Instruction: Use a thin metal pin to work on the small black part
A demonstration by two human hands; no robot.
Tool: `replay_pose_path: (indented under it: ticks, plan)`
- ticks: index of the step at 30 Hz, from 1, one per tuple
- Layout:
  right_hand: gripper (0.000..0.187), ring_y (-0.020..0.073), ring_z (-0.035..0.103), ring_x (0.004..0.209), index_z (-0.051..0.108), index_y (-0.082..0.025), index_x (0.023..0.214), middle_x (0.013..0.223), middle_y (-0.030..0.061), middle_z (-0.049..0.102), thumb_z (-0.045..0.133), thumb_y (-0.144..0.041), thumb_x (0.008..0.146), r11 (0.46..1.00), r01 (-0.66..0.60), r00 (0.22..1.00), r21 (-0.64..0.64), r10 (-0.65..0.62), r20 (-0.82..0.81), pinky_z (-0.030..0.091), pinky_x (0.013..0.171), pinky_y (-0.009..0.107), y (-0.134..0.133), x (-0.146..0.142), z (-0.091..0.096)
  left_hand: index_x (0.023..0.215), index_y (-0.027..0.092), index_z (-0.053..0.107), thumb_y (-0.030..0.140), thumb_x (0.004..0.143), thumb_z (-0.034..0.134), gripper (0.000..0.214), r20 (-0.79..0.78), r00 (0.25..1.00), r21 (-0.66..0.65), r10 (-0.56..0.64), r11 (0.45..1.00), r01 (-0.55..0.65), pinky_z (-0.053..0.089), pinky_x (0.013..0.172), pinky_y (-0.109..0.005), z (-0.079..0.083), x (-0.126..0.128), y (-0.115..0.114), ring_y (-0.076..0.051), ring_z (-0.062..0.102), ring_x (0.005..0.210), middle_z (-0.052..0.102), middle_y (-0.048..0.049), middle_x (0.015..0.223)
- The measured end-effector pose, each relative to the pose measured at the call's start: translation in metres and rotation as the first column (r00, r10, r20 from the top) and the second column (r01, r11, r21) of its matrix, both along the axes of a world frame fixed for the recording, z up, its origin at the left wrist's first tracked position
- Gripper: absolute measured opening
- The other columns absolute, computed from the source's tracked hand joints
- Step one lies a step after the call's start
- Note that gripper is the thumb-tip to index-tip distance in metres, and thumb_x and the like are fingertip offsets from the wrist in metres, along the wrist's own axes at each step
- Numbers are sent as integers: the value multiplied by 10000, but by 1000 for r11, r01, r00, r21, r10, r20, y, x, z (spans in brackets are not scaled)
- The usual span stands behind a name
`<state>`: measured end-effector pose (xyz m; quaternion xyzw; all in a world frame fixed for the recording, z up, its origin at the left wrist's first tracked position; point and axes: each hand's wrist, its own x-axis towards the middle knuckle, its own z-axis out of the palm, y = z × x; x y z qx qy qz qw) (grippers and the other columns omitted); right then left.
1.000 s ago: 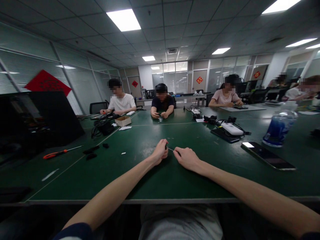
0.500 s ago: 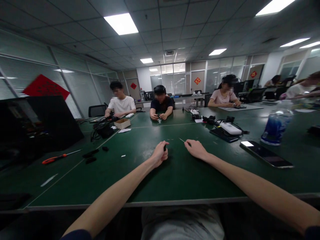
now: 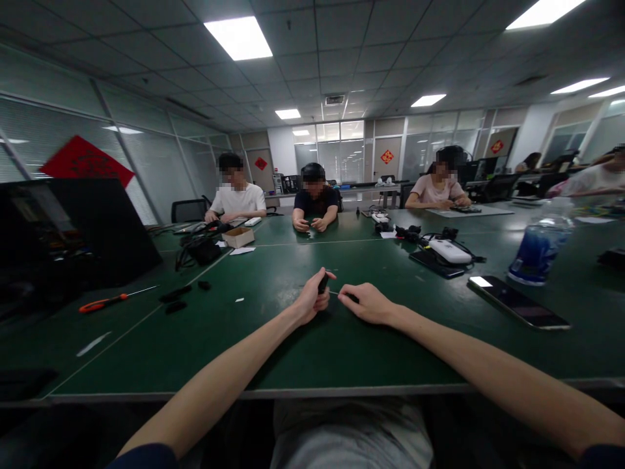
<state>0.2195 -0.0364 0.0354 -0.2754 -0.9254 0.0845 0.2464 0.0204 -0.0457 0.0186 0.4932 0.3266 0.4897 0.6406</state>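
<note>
Just above the green table (image 3: 273, 352), my left hand (image 3: 308, 299) is closed round a small black piece (image 3: 323, 283), its thumb raised along the top. The kind of that piece cannot be made out, as the fingers cover much of it. My right hand (image 3: 367, 303) faces it from the right, thumb and forefinger pinched on a thin pale stick (image 3: 334, 293). The stick points left and its tip lies close to the fingers of my left hand; whether it touches the black piece is too small to tell.
Left lie an orange-handled screwdriver (image 3: 103, 303), small black parts (image 3: 176, 294) and a dark monitor (image 3: 105, 238). A cardboard box (image 3: 238, 237) stands farther back. To the right are a phone (image 3: 517, 303), a bottle (image 3: 540, 251) and a white device (image 3: 449, 251). Several people sit around.
My right hand has moved left and slightly down, bringing the thin stick up to my left hand. The left hand keeps its hold on the black piece, nearly in place.
</note>
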Motion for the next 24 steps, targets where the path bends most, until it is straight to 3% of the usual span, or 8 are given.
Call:
replay_pose_path:
  ticks: [15, 24]
  plan:
    - [268, 128, 577, 671, 621, -204, 939, 773, 22, 650, 412, -371, 925, 999, 16, 1000, 43, -16, -3, 367, 659, 230, 6, 2, -4, 1020, 217, 479, 624, 825, 399, 459, -9, 998, -14, -62, 998, 62, 112, 345, -159, 3, 0, -3, -57, 121, 349, 169, 96, 457]
    - [256, 127, 577, 665, 626, -205, 935, 766, 23, 651, 419, -355, 921, 998, 9, 1000, 59, -9, 6, 372, 668, 229, 3, 3, -1, 1026, 261, 436, 565, 817, 485, 373, -78, 997, 54, 2, 999, 2, 109, 360, -130, 6, 6, -9, -40, 140, 351, 194, 101, 492]
